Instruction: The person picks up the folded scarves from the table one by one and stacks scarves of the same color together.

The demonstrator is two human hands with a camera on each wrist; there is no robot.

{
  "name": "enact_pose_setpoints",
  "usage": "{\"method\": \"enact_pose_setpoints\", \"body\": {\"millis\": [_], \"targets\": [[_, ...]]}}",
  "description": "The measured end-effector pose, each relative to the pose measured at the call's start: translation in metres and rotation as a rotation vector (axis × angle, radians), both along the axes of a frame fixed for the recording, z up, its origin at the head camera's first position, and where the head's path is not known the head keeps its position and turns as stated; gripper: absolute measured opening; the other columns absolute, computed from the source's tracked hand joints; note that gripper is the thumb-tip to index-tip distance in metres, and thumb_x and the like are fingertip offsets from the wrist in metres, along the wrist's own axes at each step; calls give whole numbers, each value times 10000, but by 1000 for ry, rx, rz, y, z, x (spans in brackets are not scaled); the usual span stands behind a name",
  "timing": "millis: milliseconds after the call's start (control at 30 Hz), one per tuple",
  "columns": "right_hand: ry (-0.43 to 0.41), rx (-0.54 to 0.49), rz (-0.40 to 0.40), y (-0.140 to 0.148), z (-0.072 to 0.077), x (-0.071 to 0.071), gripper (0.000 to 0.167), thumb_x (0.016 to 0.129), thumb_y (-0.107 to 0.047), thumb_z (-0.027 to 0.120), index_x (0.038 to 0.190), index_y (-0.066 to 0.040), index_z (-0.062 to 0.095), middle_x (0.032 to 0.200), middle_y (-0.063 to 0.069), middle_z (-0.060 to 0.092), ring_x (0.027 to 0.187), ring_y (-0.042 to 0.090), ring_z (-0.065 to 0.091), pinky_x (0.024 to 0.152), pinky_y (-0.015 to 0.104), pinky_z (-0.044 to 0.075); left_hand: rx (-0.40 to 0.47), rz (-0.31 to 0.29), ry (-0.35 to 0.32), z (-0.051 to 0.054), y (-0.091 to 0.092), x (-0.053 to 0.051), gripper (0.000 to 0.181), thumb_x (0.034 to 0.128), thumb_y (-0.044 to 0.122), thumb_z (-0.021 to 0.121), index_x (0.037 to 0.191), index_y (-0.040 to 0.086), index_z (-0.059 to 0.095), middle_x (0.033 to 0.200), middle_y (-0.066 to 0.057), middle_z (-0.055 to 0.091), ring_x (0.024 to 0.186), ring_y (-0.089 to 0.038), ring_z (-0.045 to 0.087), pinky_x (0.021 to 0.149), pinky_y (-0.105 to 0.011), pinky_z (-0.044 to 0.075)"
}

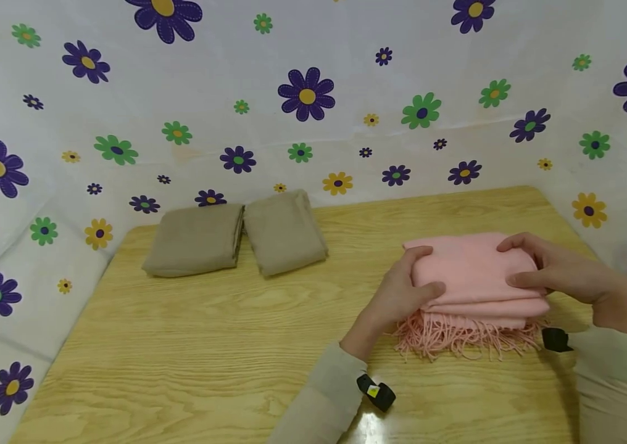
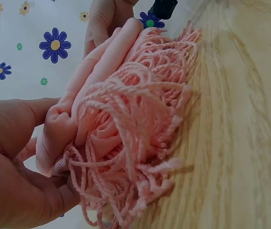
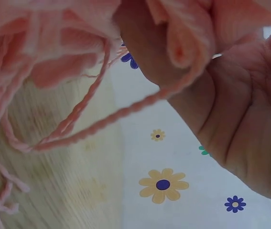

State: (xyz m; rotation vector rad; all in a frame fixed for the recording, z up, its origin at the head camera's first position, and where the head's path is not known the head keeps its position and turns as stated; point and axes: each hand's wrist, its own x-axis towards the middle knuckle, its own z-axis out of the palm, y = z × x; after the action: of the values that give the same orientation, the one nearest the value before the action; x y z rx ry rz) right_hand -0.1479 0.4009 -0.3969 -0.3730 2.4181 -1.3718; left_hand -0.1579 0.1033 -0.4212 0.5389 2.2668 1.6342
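Observation:
A folded pink scarf [image 1: 474,271] with long twisted fringe [image 1: 458,339] lies on the right part of the table. My left hand [image 1: 399,290] grips its left side, thumb and index finger on top and the other fingers beneath the fold. On the opposite side my right hand [image 1: 563,271] holds the scarf, thumb and index finger on top, the rest hidden under the cloth. In the left wrist view, the layers of the scarf [image 2: 102,71] stand slightly bunched between thumb and fingers. Fringe strands [image 3: 125,112] hang beside my right palm [image 3: 240,105] in the right wrist view.
Two folded beige cloths, one on the left [image 1: 197,240] and one on the right [image 1: 286,234], lie side by side at the back left of the wooden table [image 1: 208,351]. A white flowered sheet [image 1: 347,80] hangs behind and along both sides.

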Motion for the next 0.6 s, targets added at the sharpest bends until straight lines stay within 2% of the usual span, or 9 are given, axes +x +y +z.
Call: {"method": "enact_pose_setpoints", "body": {"millis": [133, 267, 367, 500, 600], "targets": [[9, 5, -2, 0, -1, -1, 439, 965, -93, 632, 1323, -120, 379, 1088, 183, 460, 733, 165, 564, 592, 333, 504, -55, 15, 60, 2, 1, 0, 651, 915, 222, 719, 1494, 211, 420, 1402, -170, 453, 1058, -155, 517, 842, -271, 468], [10, 32, -11, 1, -2, -2, 477, 958, -100, 638, 1344, -71, 360, 1157, 227, 431, 707, 157, 539, 591, 315, 478, -120, 42, 77, 2, 1, 0, 658, 909, 298, 724, 1492, 243, 424, 1298, -180, 452, 904, -154, 494, 731, -273, 465], [-5, 49, -22, 1, -3, -4, 504, 955, -112, 643, 1358, -58, 346, 1228, 252, 383, 692, 153, 519, 593, 308, 466, -151, 56, 85, -1, 0, -2, 657, 908, 332, 720, 1492, 263, 427, 1256, -159, 458, 880, -153, 482, 728, -283, 454], [9, 87, -19, 0, -5, -5, 506, 955, -130, 649, 1355, -48, 350, 1306, 265, 337, 788, 159, 502, 644, 294, 461, -153, 58, 87, -5, -1, -3, 644, 914, 329, 711, 1490, 262, 431, 1245, -140, 462, 906, -155, 469, 773, -303, 440], [6, 99, -15, -2, -4, -4, 513, 957, -145, 651, 1356, -39, 346, 1223, 250, 397, 758, 160, 492, 636, 294, 457, -144, 55, 72, -8, -2, -3, 637, 919, 320, 709, 1490, 260, 431, 1263, -140, 457, 940, -156, 468, 814, -317, 441]]}}
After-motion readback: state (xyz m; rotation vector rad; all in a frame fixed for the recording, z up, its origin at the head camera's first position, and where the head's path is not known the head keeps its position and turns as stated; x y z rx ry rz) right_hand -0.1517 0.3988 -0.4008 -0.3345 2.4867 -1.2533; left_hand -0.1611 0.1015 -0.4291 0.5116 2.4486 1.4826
